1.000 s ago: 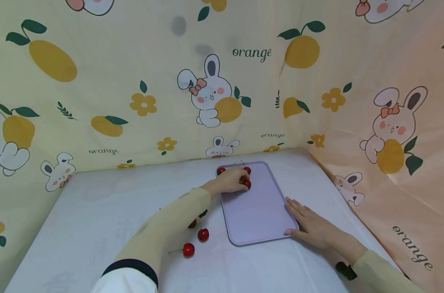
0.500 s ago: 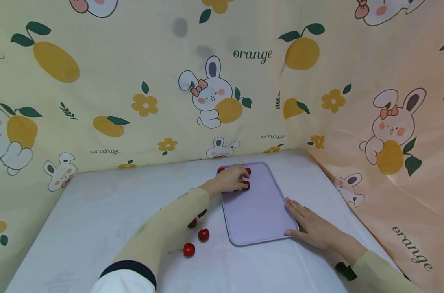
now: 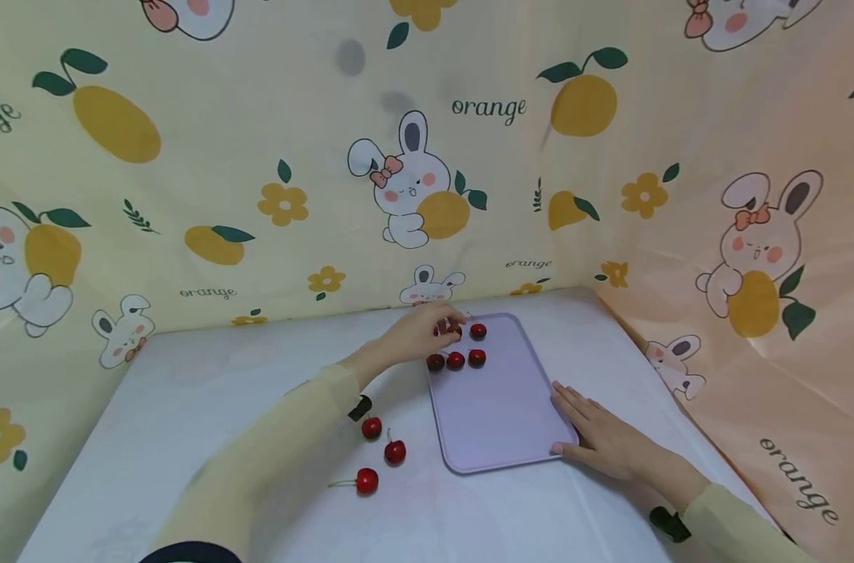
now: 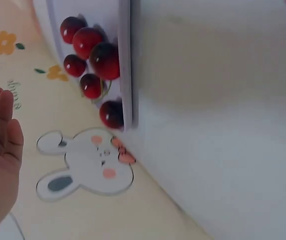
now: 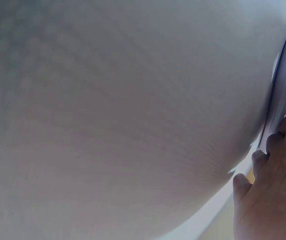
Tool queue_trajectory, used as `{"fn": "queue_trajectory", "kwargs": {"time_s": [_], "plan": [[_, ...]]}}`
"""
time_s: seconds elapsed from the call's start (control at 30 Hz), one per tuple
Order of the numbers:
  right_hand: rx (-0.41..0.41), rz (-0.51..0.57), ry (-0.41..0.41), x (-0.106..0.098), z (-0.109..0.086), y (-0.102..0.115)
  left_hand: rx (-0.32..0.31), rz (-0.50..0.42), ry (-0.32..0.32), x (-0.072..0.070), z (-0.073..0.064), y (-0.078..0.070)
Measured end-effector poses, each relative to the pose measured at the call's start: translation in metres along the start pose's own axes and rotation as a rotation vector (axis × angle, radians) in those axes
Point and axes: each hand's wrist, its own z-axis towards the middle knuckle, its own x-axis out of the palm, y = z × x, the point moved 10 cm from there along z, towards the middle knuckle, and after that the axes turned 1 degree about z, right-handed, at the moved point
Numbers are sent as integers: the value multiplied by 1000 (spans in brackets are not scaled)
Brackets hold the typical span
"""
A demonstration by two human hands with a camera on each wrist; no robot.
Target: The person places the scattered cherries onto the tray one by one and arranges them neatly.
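Note:
A lilac tray (image 3: pixel 504 414) lies on the white-covered table, with several dark red cherries (image 3: pixel 477 357) in two rows at its far end. Over the back row hovers my left hand (image 3: pixel 414 335), overlapping part of that row in the head view. In the left wrist view the left hand (image 4: pixel 3 150) has relaxed fingers with nothing between them, apart from the cherries (image 4: pixel 89 42). My right hand (image 3: pixel 606 438) rests with extended fingers along the tray's near right edge; the right wrist view shows its fingers (image 5: pixel 260 162) beside the rim.
Three loose cherries lie left of the tray: one near the left sleeve (image 3: pixel 371 428), a middle cherry (image 3: pixel 395 452) and a nearer cherry (image 3: pixel 367 481) with its stem pointing left. A cloth (image 3: pixel 300 141) printed with rabbits and oranges hangs behind and to the right.
My left hand has let go of the front-row cherry at right and moved up and left, uncovering the front row of three. My right hand stays at the tray's edge.

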Motion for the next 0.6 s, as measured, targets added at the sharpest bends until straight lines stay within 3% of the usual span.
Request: {"fn": "queue_trajectory", "kwargs": {"time_s": [0.17,0.43,0.6], "plan": [[5,2,7,2,0,-1,-10,-12,-28,-22,-29,4],[10,-2,10,3,2,-4,-35,3,-49,-47,-86,28],[18,14,19,3,2,-5,-96,-15,-45,-53,-125,47]]}}
